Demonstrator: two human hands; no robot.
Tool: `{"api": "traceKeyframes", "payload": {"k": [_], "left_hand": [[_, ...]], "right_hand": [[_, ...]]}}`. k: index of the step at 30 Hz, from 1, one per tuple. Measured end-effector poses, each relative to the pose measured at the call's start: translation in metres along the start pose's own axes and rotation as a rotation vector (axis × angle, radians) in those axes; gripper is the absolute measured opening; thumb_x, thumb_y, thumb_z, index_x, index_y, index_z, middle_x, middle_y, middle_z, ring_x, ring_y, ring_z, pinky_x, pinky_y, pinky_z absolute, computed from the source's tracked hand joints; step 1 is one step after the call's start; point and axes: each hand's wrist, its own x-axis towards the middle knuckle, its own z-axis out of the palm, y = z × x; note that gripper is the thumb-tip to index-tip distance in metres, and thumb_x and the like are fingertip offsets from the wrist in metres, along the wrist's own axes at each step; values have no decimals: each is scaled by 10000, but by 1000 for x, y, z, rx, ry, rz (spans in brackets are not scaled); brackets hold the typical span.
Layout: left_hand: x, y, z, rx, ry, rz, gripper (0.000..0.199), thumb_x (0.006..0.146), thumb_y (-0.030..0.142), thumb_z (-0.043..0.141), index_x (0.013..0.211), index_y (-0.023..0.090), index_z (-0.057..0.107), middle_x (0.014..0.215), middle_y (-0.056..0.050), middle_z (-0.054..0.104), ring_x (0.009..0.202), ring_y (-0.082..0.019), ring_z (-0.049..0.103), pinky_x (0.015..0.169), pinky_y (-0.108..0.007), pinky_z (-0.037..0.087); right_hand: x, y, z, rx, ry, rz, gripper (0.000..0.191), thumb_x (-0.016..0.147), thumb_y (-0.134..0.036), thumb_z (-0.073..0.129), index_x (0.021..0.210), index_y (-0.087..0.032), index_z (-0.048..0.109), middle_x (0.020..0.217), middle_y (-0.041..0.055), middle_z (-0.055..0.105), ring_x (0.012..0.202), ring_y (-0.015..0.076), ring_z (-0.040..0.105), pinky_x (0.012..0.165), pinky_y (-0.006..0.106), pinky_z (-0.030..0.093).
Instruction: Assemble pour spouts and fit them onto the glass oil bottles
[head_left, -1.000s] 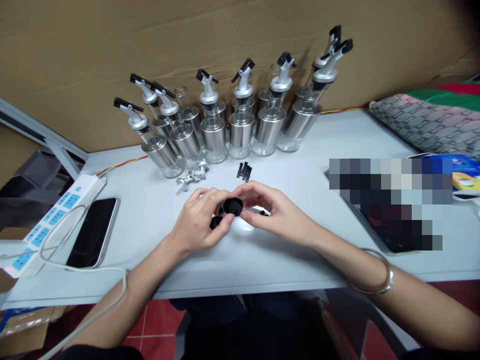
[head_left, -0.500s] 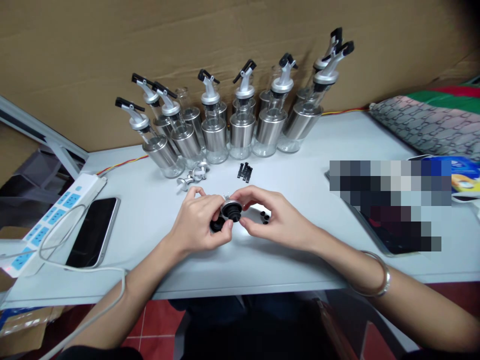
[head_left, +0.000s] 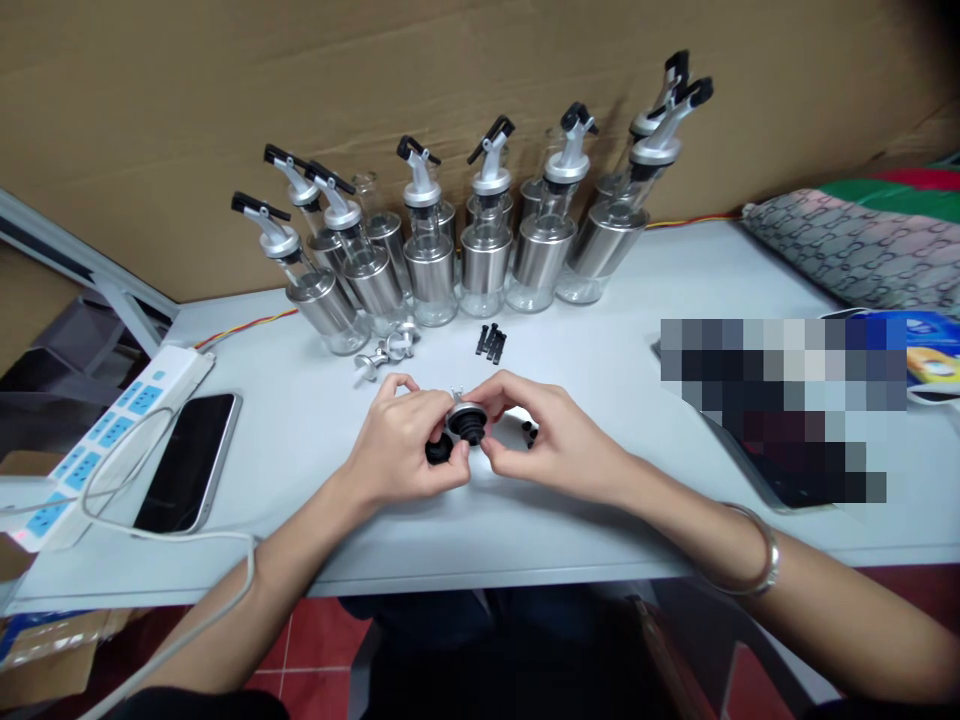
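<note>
Between my two hands is a pourer stopper (head_left: 469, 422), a silver cap with a black ribbed plug that faces me. My left hand (head_left: 403, 440) pinches it from the left, thumb low near the plug. From the right, my right hand (head_left: 541, 432) has its fingers and thumb closed on the same stopper. A black ribbed plug (head_left: 439, 449) shows beside my left thumb; whether it lies on the table or is held I cannot tell. Small black caps (head_left: 529, 432) lie by my right palm. Beyond my hands are loose silver pourer tops (head_left: 388, 350) and several black levers (head_left: 491, 342).
Glass bottles with steel bands and pourers (head_left: 430, 265) stand in rows along the cardboard wall (head_left: 360, 60). On the left are a power strip (head_left: 112, 440), a phone (head_left: 189, 462) and a white cable crossing my left forearm. A patterned fabric item (head_left: 847, 250) lies at right.
Both hands keep hold of the stopper in nearly the same pose. The stopper appears tilted slightly differently, and the whole view has shifted a little.
</note>
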Motion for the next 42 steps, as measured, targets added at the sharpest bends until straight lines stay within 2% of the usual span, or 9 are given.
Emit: {"api": "traceKeyframes", "payload": {"k": [8,19,28,31,33,35,38,42], "left_hand": [[-1,2,1,-18,0,19,92,683,258,453,637,195,404,487,82,448,444,-89,383,717,-329,373],[0,7,1,-74,53,38,167,659,237,461,580,202,319,446,102,366,416,-74,307,709,-315,367],[-1,7,2,-50,89,75,180,682,234,471,590,199,321,451,108,372,408,-66,303,729,-324,368],[-1,3,3,27,100,93,129,713,258,467,628,200,389,478,92,423,426,-82,351,741,-337,380],[-1,1,3,52,119,90,108,746,268,455,667,199,430,515,71,471,457,-99,406,742,-342,393],[-1,0,3,49,151,74,99,774,265,456,702,197,452,558,51,517,496,-114,457,741,-344,406],[-2,1,2,23,193,62,64,792,252,479,770,191,479,629,27,590,532,-124,508,743,-348,422],[-3,0,2,-37,173,89,134,824,239,455,930,178,511,785,-11,676,576,-130,573,754,-349,440]], "right_hand": [[-1,-4,-1,-13,-48,52,177,645,-116,548,793,-189,484,659,-60,516,515,61,461,519,194,384],[-4,-3,2,-114,14,-59,171,617,-87,556,737,-181,481,555,-97,347,493,48,327,469,173,281],[-4,-4,4,-62,9,1,170,616,-99,564,744,-181,488,515,-115,282,459,47,281,433,183,253],[-3,-2,0,-24,-16,37,170,648,-114,581,798,-176,530,522,-101,404,459,56,406,458,181,344],[-2,-2,-4,14,-12,19,191,673,-114,589,855,-171,570,646,-46,578,565,84,561,570,203,458],[-2,-2,-7,50,2,-5,237,690,-131,623,923,-166,605,825,15,676,698,120,648,683,240,517],[-1,-2,-8,96,43,-1,272,706,-223,705,963,-163,637,913,52,714,741,151,683,705,267,551],[-2,0,-7,98,135,-13,231,688,-292,767,857,-160,680,817,42,733,717,165,689,679,264,559]]}}
